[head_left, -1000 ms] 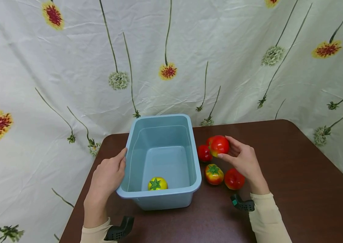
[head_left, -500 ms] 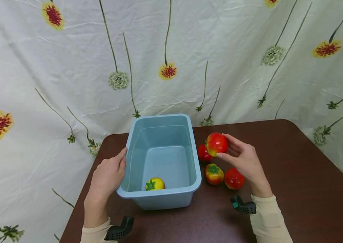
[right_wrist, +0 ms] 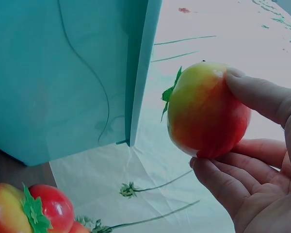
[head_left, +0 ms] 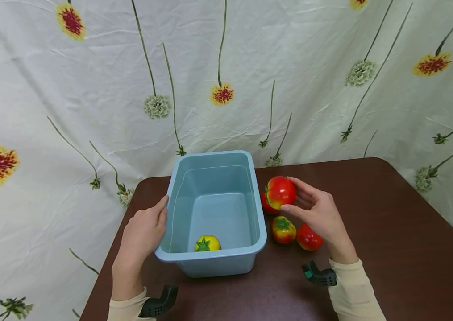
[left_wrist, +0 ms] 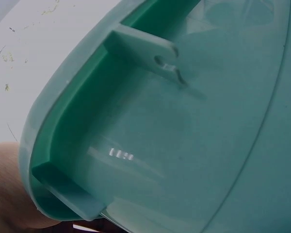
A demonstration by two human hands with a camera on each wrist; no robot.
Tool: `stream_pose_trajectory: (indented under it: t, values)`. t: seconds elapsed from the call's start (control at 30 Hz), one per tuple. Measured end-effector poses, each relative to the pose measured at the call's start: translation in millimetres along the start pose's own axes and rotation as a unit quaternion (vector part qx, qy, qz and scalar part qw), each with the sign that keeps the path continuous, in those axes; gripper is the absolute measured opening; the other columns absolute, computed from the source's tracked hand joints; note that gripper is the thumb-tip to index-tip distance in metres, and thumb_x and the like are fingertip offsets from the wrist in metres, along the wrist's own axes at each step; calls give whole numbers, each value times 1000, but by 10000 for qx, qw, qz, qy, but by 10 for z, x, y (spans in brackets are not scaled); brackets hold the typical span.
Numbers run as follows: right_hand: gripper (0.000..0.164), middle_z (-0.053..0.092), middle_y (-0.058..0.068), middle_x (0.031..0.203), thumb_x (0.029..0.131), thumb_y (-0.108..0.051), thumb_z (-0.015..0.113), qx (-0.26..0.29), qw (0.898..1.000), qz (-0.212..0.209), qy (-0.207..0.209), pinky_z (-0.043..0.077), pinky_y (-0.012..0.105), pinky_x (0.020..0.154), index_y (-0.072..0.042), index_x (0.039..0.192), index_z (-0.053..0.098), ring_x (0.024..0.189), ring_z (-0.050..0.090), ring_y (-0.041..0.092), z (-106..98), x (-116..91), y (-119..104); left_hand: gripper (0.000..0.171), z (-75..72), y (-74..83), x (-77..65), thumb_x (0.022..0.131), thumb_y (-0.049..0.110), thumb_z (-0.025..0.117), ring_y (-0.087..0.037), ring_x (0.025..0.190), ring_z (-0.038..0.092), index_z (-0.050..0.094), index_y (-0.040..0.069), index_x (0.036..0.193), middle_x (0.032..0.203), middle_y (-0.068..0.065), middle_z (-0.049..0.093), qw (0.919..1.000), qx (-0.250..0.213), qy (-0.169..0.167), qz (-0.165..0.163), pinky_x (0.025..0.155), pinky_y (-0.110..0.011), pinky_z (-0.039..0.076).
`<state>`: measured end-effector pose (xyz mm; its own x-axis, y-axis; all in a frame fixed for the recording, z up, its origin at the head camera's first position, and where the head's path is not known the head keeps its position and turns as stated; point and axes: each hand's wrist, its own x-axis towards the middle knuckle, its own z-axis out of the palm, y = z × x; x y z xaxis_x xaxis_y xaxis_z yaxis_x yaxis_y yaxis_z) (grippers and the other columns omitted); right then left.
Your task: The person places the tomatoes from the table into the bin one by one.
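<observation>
In the head view my right hand (head_left: 320, 211) pinches a red and yellow tomato (head_left: 281, 192) between thumb and fingertips, above the table just right of a light blue plastic basin (head_left: 261, 223). The right wrist view shows the green leafy top of this tomato (right_wrist: 208, 111) facing the basin. My left hand (head_left: 142, 234) grips the basin's left rim; in the left wrist view the basin's rim (left_wrist: 63, 82) hides its fingers. Inside the basin, at the near end, lies a yellow tomato (head_left: 208, 243) with a green top.
On the dark brown table (head_left: 391, 232), right of the basin, lie a yellow-red tomato (head_left: 283, 229), a red tomato (head_left: 309, 237) and another red one (head_left: 265, 205) partly hidden by the held tomato. A flower-patterned cloth (head_left: 310, 89) hangs behind the table.
My right hand has moved slightly left, bringing the held tomato nearer the basin's right rim. The tomato in the basin rocked left, then back right. The left hand and basin stay put.
</observation>
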<state>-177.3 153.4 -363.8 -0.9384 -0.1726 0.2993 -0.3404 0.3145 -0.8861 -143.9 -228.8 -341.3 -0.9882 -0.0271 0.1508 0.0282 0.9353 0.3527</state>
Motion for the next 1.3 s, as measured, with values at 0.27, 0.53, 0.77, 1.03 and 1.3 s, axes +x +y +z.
stream_pose_trajectory:
  t: [0.27,0.53,0.77,1.03,1.3]
  values:
    - [66,58,10,139,83,-24,78,123,9998,-62,-137,53,33,89,-16,143,50,120,63,28,68,-25,-72,47,4,1,-3,103,21,44,-26,76,65,41,6,147,124,-27,63,10000,-51,-16,-49,56,-36,46]
    - [65,58,13,138,82,-16,78,129,9985,-481,-219,53,34,89,-11,141,51,119,63,31,136,-42,-135,47,3,-2,1,102,21,44,-24,73,64,42,6,147,118,-27,65,10000,-38,1,-13,56,-34,46]
    - [67,60,10,136,79,-16,81,369,9969,-624,-314,53,33,90,-13,139,54,117,65,26,257,-54,-193,47,6,-5,-2,102,21,44,-24,73,64,42,6,147,117,-27,66,10000,-29,11,-16,55,-34,45]
    - [66,61,10,134,78,-17,82,427,9962,-687,-336,53,35,89,-15,139,55,114,66,25,382,-55,-201,47,14,-11,-5,102,21,44,-25,73,65,42,5,147,115,-27,67,10000,-16,37,24,55,-35,46]
    - [70,59,12,137,76,-13,82,511,9948,-781,-415,52,40,91,-12,140,53,118,64,27,402,-48,-184,47,21,-14,1,102,21,44,-26,74,66,43,5,147,116,-26,66,10000,18,74,19,56,-36,48]
